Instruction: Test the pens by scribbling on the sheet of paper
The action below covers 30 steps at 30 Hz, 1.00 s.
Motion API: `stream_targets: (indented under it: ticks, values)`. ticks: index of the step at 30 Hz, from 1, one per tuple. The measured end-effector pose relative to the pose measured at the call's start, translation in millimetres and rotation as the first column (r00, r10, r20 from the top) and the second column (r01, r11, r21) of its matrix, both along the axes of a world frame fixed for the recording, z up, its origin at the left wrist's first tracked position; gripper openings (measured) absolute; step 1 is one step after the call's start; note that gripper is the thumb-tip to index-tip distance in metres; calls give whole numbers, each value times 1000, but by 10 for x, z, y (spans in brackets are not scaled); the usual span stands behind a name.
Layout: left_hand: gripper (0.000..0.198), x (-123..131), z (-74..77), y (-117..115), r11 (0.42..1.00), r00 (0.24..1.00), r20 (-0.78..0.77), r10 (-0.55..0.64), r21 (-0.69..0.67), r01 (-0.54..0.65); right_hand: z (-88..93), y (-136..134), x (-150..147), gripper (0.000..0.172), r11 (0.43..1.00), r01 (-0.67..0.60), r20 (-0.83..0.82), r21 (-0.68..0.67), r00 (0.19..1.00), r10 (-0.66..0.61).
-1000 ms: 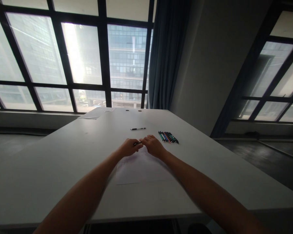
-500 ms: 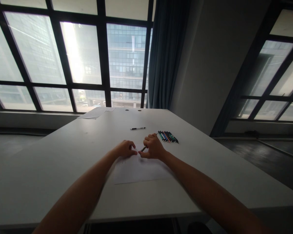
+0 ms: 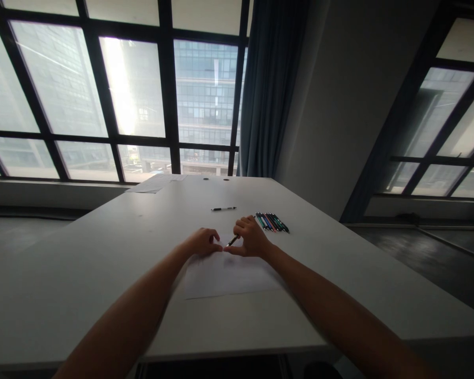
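Observation:
A white sheet of paper (image 3: 229, 279) lies on the table in front of me. My left hand (image 3: 202, 242) rests at its upper part, fingers curved and thumb stretched out, with a gap between thumb and forefinger. Against it, almost thumb to thumb, is my right hand (image 3: 249, 237), closed around a dark pen (image 3: 232, 241). The pen slants down and left, its lower end close to both thumbs. What the pen's end touches is too small to make out. Faint marks show on the sheet near my left hand.
Beyond my right hand lies a row of several coloured pens (image 3: 272, 222). A single pen (image 3: 223, 209) lies farther up the white table (image 3: 102, 252). Loose papers (image 3: 152, 183) sit at the far left edge, and a blue curtain (image 3: 262, 105) hangs behind.
The pen in my right hand has tilted slightly, and the right hand has shifted a touch. My left hand stays almost in place.

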<state>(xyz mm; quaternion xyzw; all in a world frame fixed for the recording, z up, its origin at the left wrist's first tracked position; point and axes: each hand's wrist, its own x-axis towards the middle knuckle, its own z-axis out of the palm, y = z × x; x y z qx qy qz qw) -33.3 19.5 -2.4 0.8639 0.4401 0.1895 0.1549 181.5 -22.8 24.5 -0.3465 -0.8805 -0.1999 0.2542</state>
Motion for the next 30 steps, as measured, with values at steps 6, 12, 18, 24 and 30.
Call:
stream_targets:
  ticks: [6, 12, 18, 24, 30]
  values:
    - [39, 0, -1, 6, 1000, 1000, -4, 4, 0, -4, 39, 85, 125, 49, 998, 41, -136, -55, 990, -48]
    - [37, -4, 7, 5, 1000, 1000, -16, 5, -22, -5, 123, 174, 340, 59, 971, 90, -486, -222, 853, -190]
    - [38, 2, 17, 0, 1000, 1000, -22, 10, -12, -11, 112, 243, 476, 53, 656, -138, -551, -742, 682, -480]
    - [38, -3, 49, -23, 1000, 999, -37, 14, -26, -15, -58, 292, 549, 19, 465, -305, -523, -831, 714, -466]
    - [40, 0, 78, -51, 999, 998, -60, 32, -40, -34, -230, 402, 591, 14, 545, -170, -473, -821, 737, -483]
